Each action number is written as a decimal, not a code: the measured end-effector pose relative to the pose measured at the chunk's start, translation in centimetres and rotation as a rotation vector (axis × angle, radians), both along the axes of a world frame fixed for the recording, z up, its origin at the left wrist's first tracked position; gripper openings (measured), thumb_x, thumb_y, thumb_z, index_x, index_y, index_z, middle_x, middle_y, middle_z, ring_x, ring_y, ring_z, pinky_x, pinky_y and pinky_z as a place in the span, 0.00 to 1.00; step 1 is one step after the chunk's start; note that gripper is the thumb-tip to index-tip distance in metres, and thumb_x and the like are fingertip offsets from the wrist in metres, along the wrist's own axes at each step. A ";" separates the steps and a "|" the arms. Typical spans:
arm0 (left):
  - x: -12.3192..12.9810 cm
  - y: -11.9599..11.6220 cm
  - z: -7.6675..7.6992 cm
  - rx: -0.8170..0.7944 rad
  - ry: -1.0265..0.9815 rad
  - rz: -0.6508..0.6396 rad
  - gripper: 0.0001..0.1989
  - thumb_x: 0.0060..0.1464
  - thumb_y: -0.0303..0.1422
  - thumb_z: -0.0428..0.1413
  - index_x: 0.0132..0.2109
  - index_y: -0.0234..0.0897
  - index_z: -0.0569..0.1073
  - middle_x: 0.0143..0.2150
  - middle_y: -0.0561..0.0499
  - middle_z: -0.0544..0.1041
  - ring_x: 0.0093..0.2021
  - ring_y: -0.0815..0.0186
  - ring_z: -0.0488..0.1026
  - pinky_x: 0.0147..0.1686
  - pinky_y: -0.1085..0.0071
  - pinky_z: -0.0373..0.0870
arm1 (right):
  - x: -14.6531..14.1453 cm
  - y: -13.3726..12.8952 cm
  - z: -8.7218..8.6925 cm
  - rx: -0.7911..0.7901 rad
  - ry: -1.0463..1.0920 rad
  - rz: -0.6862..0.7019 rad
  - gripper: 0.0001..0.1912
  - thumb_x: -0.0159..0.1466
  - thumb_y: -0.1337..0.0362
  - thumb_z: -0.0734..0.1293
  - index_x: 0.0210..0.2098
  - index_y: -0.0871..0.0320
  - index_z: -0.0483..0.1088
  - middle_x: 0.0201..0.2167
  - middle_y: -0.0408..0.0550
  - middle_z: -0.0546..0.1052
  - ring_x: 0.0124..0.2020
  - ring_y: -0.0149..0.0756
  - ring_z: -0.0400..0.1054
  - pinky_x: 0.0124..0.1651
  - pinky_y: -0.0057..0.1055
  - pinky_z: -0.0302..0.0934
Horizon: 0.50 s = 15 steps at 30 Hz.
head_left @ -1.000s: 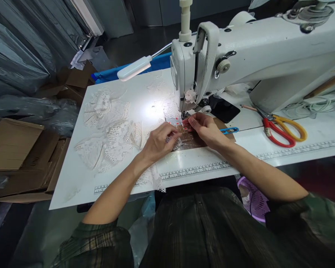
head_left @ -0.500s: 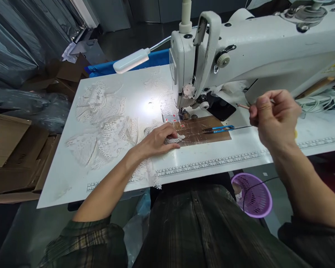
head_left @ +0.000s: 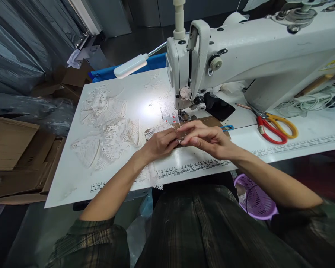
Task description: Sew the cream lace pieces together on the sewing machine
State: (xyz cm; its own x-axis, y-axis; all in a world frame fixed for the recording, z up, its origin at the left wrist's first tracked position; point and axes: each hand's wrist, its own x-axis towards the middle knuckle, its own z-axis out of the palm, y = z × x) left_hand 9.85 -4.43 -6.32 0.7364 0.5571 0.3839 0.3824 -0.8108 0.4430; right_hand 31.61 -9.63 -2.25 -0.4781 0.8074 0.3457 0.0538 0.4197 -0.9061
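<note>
My left hand [head_left: 162,143] is closed on a strip of white lace [head_left: 159,127], just in front of the sewing machine's needle area. Beside it my right hand [head_left: 205,137] reaches in from the right, its thumb and fingertips drawn together at the same lace; the exact grip is partly hidden. Both hands are over a brown plate [head_left: 212,122] set in the table. Blue thread snips [head_left: 227,127] stick out from behind my right hand. The white sewing machine [head_left: 181,70] stands right behind, its presser foot close to my fingertips.
White lace pieces [head_left: 111,136] are heaped on the left of the white table [head_left: 64,182]. Red and yellow-handled scissors [head_left: 276,128], a pencil-like stick [head_left: 243,106] and a dark phone [head_left: 219,107] lie right. A lamp [head_left: 131,66] lights the table; a purple basket [head_left: 258,203] is below.
My right hand has moved left from above the scissors to meet my left hand at the lace. The scissors now show fully. My view has shifted slightly.
</note>
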 end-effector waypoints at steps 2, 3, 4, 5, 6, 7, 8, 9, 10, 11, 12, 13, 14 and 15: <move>-0.1 -0.1 0.0 0.009 -0.050 0.000 0.09 0.63 0.36 0.51 0.36 0.39 0.72 0.33 0.48 0.77 0.33 0.64 0.75 0.31 0.67 0.73 | -1.9 0.0 -0.4 0.040 0.061 0.066 0.12 0.70 0.59 0.61 0.40 0.53 0.77 0.44 0.49 0.78 0.51 0.37 0.70 0.56 0.40 0.62; -0.1 -0.1 0.0 -0.004 -0.064 -0.020 0.10 0.63 0.36 0.51 0.35 0.39 0.72 0.32 0.48 0.77 0.32 0.65 0.75 0.29 0.68 0.72 | -2.4 0.1 -0.6 0.072 0.054 0.113 0.13 0.70 0.60 0.60 0.41 0.54 0.76 0.41 0.49 0.78 0.47 0.36 0.71 0.53 0.38 0.64; -0.1 -0.2 0.1 -0.022 -0.070 -0.044 0.11 0.63 0.36 0.51 0.34 0.38 0.72 0.31 0.48 0.77 0.31 0.65 0.75 0.28 0.69 0.72 | -2.6 0.3 -0.8 0.110 0.019 0.151 0.13 0.70 0.60 0.60 0.41 0.55 0.75 0.38 0.48 0.79 0.44 0.35 0.72 0.50 0.37 0.65; -0.2 -0.3 0.2 -0.039 -0.067 -0.059 0.12 0.63 0.35 0.51 0.33 0.38 0.72 0.30 0.48 0.77 0.31 0.66 0.75 0.27 0.70 0.71 | -2.3 0.6 -0.9 0.148 -0.039 0.165 0.12 0.70 0.61 0.60 0.40 0.55 0.75 0.37 0.48 0.79 0.41 0.35 0.72 0.46 0.36 0.66; -0.2 -0.4 0.4 -0.052 -0.056 -0.062 0.12 0.63 0.34 0.51 0.32 0.38 0.73 0.30 0.49 0.78 0.30 0.67 0.75 0.27 0.70 0.71 | -1.7 0.9 -1.0 0.181 -0.106 0.130 0.12 0.70 0.61 0.60 0.39 0.56 0.75 0.36 0.48 0.78 0.39 0.35 0.72 0.44 0.35 0.66; -0.2 -0.4 0.5 -0.063 -0.047 -0.051 0.11 0.62 0.33 0.51 0.32 0.37 0.74 0.30 0.49 0.78 0.30 0.68 0.75 0.26 0.71 0.71 | -0.6 1.3 -1.0 0.205 -0.175 0.033 0.12 0.69 0.61 0.60 0.38 0.56 0.74 0.34 0.48 0.78 0.37 0.36 0.71 0.42 0.35 0.66; -0.2 -0.4 0.6 -0.077 -0.048 -0.021 0.11 0.61 0.33 0.52 0.31 0.37 0.75 0.30 0.50 0.79 0.29 0.68 0.75 0.26 0.71 0.71 | 0.7 1.6 -0.8 0.212 -0.233 -0.105 0.12 0.69 0.59 0.60 0.36 0.55 0.74 0.32 0.47 0.78 0.34 0.36 0.70 0.39 0.35 0.65; -0.2 -0.4 0.8 -0.104 -0.060 0.024 0.10 0.60 0.33 0.54 0.31 0.37 0.76 0.30 0.50 0.79 0.29 0.68 0.75 0.26 0.71 0.71 | 2.2 1.7 -0.6 0.209 -0.279 -0.303 0.13 0.68 0.57 0.61 0.34 0.55 0.74 0.32 0.48 0.77 0.33 0.37 0.70 0.38 0.36 0.64; -0.2 -0.4 0.9 -0.149 -0.086 0.075 0.10 0.59 0.33 0.55 0.31 0.37 0.77 0.30 0.50 0.80 0.28 0.68 0.75 0.26 0.71 0.71 | 3.7 1.6 -0.3 0.200 -0.331 -0.498 0.14 0.68 0.55 0.61 0.33 0.54 0.74 0.31 0.48 0.77 0.32 0.37 0.68 0.36 0.36 0.62; -0.2 -0.3 0.9 -0.214 -0.120 0.129 0.09 0.59 0.35 0.57 0.32 0.37 0.78 0.31 0.49 0.80 0.28 0.69 0.75 0.27 0.71 0.72 | 5.2 1.1 0.1 0.181 -0.360 -0.559 0.15 0.68 0.54 0.61 0.33 0.55 0.74 0.29 0.48 0.75 0.29 0.36 0.66 0.33 0.35 0.60; -0.2 -0.3 1.0 -0.293 -0.159 0.182 0.09 0.58 0.36 0.58 0.32 0.37 0.78 0.31 0.49 0.80 0.28 0.68 0.75 0.28 0.70 0.72 | 6.6 0.4 0.5 0.132 -0.409 -0.545 0.16 0.68 0.53 0.62 0.33 0.56 0.75 0.28 0.48 0.75 0.27 0.36 0.65 0.30 0.34 0.58; -0.2 -0.2 1.0 -0.379 -0.197 0.233 0.09 0.57 0.38 0.60 0.33 0.37 0.79 0.31 0.49 0.81 0.29 0.68 0.75 0.29 0.70 0.72 | 7.7 -0.6 1.0 0.044 -0.481 -0.490 0.17 0.68 0.51 0.63 0.33 0.56 0.75 0.29 0.49 0.75 0.28 0.36 0.65 0.28 0.33 0.56; -0.1 -0.2 1.0 -0.467 -0.228 0.272 0.10 0.56 0.39 0.61 0.35 0.37 0.80 0.33 0.48 0.81 0.30 0.68 0.75 0.30 0.70 0.73 | 8.6 -1.7 1.4 0.012 -0.495 -0.456 0.17 0.67 0.50 0.64 0.33 0.56 0.75 0.28 0.49 0.74 0.28 0.37 0.65 0.28 0.33 0.57; -0.1 -0.1 1.0 -0.551 -0.256 0.298 0.10 0.55 0.39 0.62 0.36 0.37 0.80 0.34 0.48 0.81 0.31 0.68 0.76 0.30 0.70 0.73 | 9.2 -2.8 1.7 -0.005 -0.498 -0.423 0.18 0.66 0.49 0.65 0.33 0.57 0.75 0.27 0.49 0.74 0.29 0.37 0.65 0.29 0.33 0.58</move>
State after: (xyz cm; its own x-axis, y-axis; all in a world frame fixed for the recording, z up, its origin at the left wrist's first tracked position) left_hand 9.79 -4.55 -5.37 0.4449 0.8864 0.1279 0.3822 -0.3171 0.8680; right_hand 40.80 -12.41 -0.55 -0.2206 0.9620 0.1606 0.6271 0.2660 -0.7321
